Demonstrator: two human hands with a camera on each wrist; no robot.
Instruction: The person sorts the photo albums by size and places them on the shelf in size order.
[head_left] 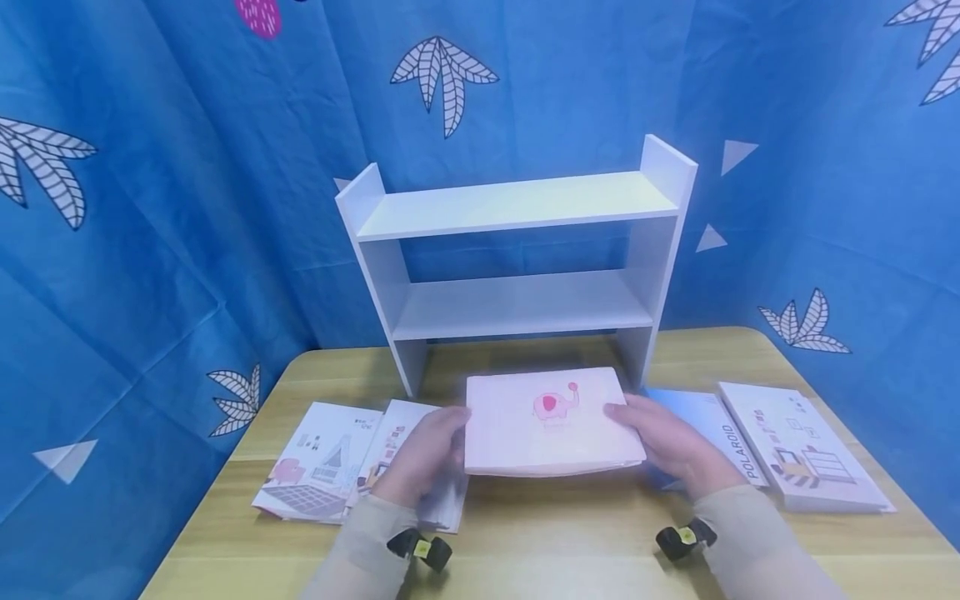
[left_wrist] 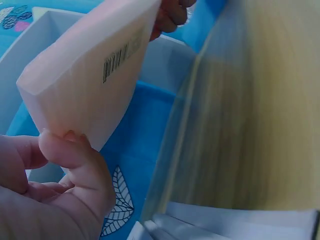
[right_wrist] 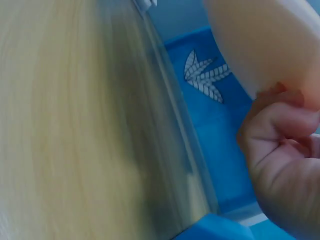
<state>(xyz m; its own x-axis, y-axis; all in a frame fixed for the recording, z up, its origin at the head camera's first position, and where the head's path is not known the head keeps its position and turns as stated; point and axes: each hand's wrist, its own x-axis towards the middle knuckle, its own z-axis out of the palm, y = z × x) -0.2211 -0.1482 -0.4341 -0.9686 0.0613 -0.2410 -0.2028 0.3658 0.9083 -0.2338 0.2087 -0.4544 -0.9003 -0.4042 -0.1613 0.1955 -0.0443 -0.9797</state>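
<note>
Both hands hold a pale pink book [head_left: 551, 433] with a red-eared elephant on its cover, level above the table in front of the shelf. My left hand [head_left: 427, 450] grips its left edge, thumb on top; my right hand [head_left: 671, 437] grips the right edge the same way. In the left wrist view, the underside of the pink book [left_wrist: 95, 90] shows a barcode, with the left hand [left_wrist: 70, 175] pinching a corner. The right wrist view has the right hand [right_wrist: 285, 145] with curled fingers at the book's [right_wrist: 270, 45] edge.
A white two-tier shelf [head_left: 517, 304] stands at the table's back. Illustrated white books [head_left: 318, 467] lie to the left. On the right are a blue POLAROID book [head_left: 693, 425] and a thick white book [head_left: 806, 450]. A blue curtain [head_left: 525, 100] hangs behind the wooden table [head_left: 555, 533].
</note>
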